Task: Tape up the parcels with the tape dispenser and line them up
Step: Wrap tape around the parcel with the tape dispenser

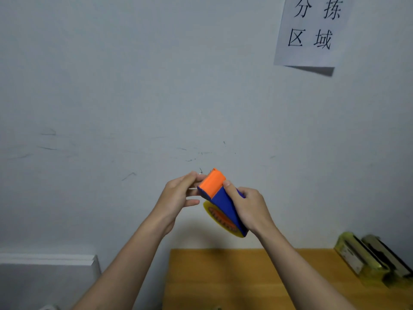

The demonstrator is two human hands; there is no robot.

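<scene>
Head view: tape dispenser [220, 199] raised above the wooden counter [245, 278], right hand [248, 208] wrapped around its body, left hand [178, 193] pinching at its orange front end; no parcels visible, taping apparently not begun.

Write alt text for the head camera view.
Two bare hands hold a blue-and-orange tape dispenser in the air before a white wall: right hand gripping its body, left hand at its orange front end. A wooden table lies below.
</scene>
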